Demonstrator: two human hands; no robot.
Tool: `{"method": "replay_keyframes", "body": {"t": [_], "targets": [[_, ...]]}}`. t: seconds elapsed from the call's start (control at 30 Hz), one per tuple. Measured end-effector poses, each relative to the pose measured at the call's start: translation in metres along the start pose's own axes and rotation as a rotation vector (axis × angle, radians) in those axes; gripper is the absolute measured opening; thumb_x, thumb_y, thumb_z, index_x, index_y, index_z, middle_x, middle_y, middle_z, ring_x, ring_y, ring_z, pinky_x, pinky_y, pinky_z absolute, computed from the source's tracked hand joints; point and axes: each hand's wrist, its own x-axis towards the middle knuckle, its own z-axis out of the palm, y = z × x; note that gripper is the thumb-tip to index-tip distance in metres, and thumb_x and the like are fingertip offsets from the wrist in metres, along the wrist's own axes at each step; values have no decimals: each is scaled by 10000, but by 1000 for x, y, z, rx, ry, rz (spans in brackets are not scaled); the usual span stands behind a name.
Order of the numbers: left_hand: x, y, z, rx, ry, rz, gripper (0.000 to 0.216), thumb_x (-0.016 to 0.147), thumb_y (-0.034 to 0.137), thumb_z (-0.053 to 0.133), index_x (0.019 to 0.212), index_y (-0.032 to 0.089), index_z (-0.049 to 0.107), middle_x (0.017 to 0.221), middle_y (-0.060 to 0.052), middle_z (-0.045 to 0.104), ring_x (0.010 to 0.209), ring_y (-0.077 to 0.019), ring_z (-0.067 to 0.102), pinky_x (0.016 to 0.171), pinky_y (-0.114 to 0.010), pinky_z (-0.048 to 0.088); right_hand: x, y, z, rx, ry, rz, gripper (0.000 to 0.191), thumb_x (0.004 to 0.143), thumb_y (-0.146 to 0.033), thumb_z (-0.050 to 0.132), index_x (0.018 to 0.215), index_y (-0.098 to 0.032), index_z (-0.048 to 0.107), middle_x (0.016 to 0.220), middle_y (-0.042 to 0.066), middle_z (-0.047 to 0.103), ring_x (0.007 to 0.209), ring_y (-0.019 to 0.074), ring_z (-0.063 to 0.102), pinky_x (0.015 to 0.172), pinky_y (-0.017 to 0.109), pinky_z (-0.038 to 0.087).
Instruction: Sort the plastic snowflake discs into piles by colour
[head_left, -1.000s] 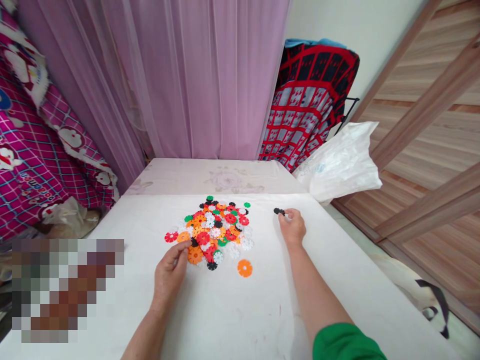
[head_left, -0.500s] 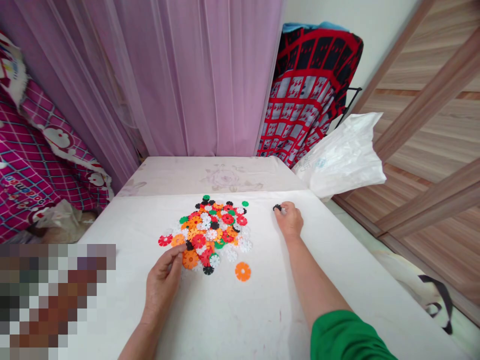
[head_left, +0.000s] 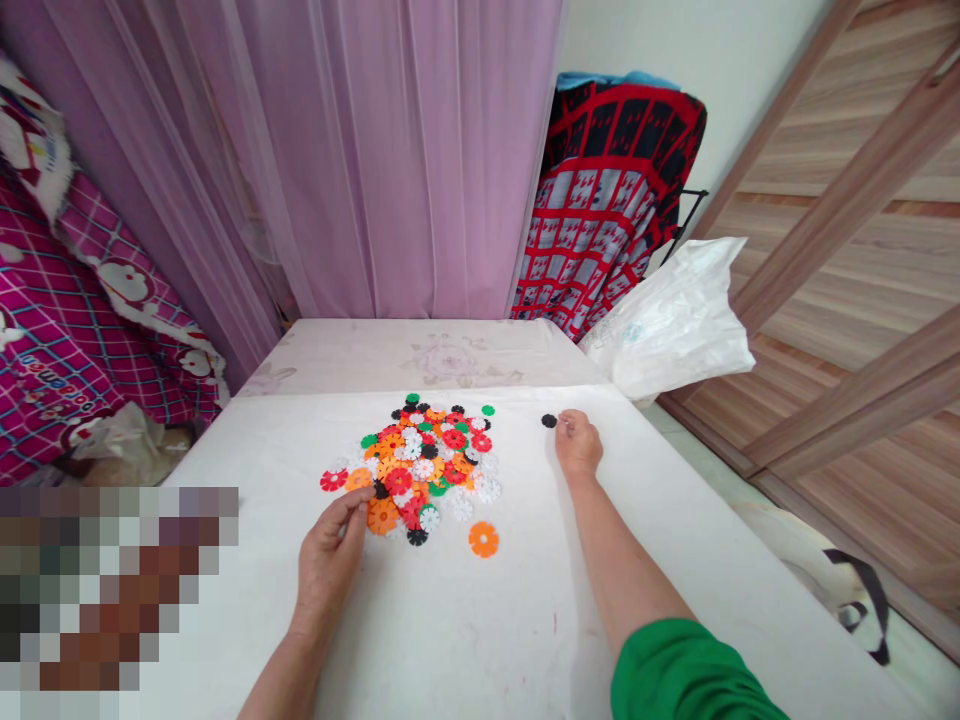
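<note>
A small black disc (head_left: 549, 421) lies alone on the tabletop (head_left: 675, 560) toward its far right corner, just beside the fingertips of the right hand (head_left: 578, 446), whose fingers are curled together; whether they touch the disc I cannot tell. The left hand (head_left: 328, 562) rests at the near edge of the pile of coloured discs (head_left: 424, 462) in the middle, fingers pinched against an orange one. A single orange disc (head_left: 484, 539) sits between the arms. A white bag (head_left: 675, 325) leans at the far right corner.
</note>
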Motion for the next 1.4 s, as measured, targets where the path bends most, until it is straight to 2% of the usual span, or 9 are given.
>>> {"method": "replay_keyframes", "body": {"t": [0.2, 0.4, 0.47, 0.6, 0.73, 0.93, 1.1, 1.23, 1.4], "targets": [[3, -4, 1, 0, -8, 58, 369, 750, 486, 536, 927, 222, 723, 1038, -61, 743, 1023, -248, 667, 974, -413, 486, -17, 3, -12, 108, 38, 91, 267, 740, -354, 454, 876, -198, 623, 795, 55, 702, 715, 203, 605, 686, 321, 439], [3, -7, 5, 2, -14, 75, 350, 774, 451, 516, 948, 232, 725, 1049, -57, 741, 1014, -239, 669, 964, -408, 488, -83, -17, -22, 304, -76, -7, 291, 735, -450, 541, 859, -201, 628, 770, 39, 696, 646, 171, 601, 633, 288, 469], [3, -8, 6, 5, -14, 83, 348, 778, 444, 510, 952, 234, 725, 1047, -53, 742, 1005, -236, 671, 955, -407, 491, -112, -36, -27, 316, -132, -162, 227, 765, -417, 546, 807, -214, 639, 737, 22, 681, 640, 161, 593, 615, 273, 461], [2, -6, 7, -1, -2, 96, 334, 783, 434, 509, 945, 237, 725, 1027, -45, 745, 974, -224, 676, 924, -388, 505, -160, -82, -37, 277, -319, -648, 129, 798, -213, 535, 741, -240, 647, 725, -2, 668, 736, 145, 603, 720, 255, 458], [0, -3, 7, -15, -2, 90, 329, 791, 433, 508, 948, 237, 721, 1006, -37, 748, 932, -209, 682, 873, -360, 523, -186, -110, -40, 195, -442, -895, 149, 782, -134, 568, 723, -249, 644, 680, -19, 656, 719, 141, 575, 709, 253, 429], [-1, 0, 8, -9, -10, 87, 317, 804, 412, 499, 947, 231, 716, 1007, -37, 746, 930, -202, 681, 872, -356, 523, -191, -114, -36, 64, -528, -881, 126, 782, -132, 581, 764, -243, 639, 759, -9, 684, 787, 169, 574, 755, 283, 424], [-2, -3, 9, -20, -21, 94, 301, 817, 385, 498, 968, 239, 714, 1039, -32, 740, 960, -198, 677, 901, -359, 515, -192, -117, -31, -5, -502, -856, 77, 769, -201, 629, 828, -247, 647, 786, 5, 685, 813, 192, 574, 753, 296, 422], [-2, -3, 9, -9, -19, 102, 288, 811, 366, 502, 961, 245, 716, 1034, -29, 741, 958, -201, 679, 893, -364, 519, -197, -124, -26, -125, -490, -818, 144, 749, -294, 682, 879, -242, 648, 802, 35, 684, 833, 221, 582, 740, 314, 425], [-2, -1, 8, 8, -21, 109, 301, 814, 371, 490, 961, 235, 715, 1022, -32, 743, 939, -198, 681, 873, -354, 523, -199, -128, -20, -186, -500, -754, 185, 737, -254, 675, 911, -235, 614, 819, 30, 699, 816, 224, 600, 715, 314, 428]]}}
